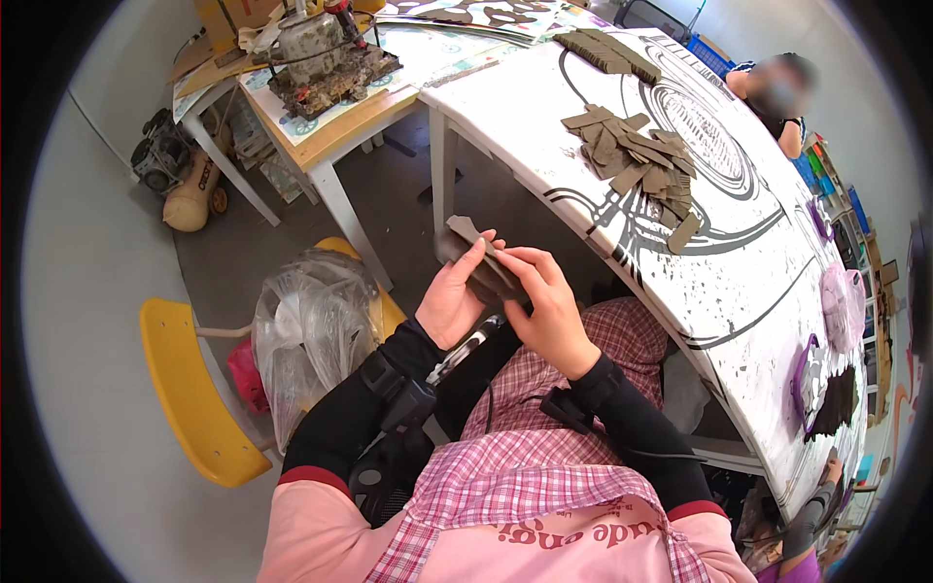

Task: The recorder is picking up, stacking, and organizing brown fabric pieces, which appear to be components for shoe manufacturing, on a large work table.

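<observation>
In front of my lap, both hands are closed around several flat grey-brown strips (497, 279), which look blurred at one end. My left hand (453, 299) grips them from the left, its thumb lying along the strips. From the right, my right hand (546, 303) has its fingers on the same strips. Similar strips lie in a loose pile (637, 160) on the white table (671, 282) to the right. Farther back on that table is a neat stacked row (607, 53) of them. What material they are made of I cannot make out.
Beside my left arm, a clear plastic bag (306, 330) sits near a yellow chair (185, 389). A crusted metal machine (316, 58) stands on the far-left table, and an air compressor (190, 185) on the floor. Another person (777, 97) sits across the table; another person's arm (812, 515) shows lower right.
</observation>
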Motion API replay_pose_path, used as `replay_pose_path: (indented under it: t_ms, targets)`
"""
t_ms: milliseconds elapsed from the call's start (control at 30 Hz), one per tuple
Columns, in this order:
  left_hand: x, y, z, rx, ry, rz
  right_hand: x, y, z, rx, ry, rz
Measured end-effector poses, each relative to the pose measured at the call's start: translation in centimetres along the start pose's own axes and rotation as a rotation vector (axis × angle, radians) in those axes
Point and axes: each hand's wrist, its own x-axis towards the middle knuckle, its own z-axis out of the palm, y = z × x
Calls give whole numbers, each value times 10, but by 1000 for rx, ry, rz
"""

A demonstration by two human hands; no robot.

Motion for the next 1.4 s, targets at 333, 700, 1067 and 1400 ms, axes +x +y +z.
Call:
replay_pose_path:
  t_ms: [333, 700, 1067, 1400]
  targets:
    - [3, 6, -8, -38, -50, -47, -9, 4, -11, 484, -110, 130]
    - [36, 35, -9, 223, -2, -55, -16, 58, -102, 312, 135, 146]
    - [69, 0, 40, 126, 13, -302, -19, 213, -244, -628, 157, 412]
    - [84, -28, 123, 240, -176, -303, 7, 192, -273, 90, 334, 566]
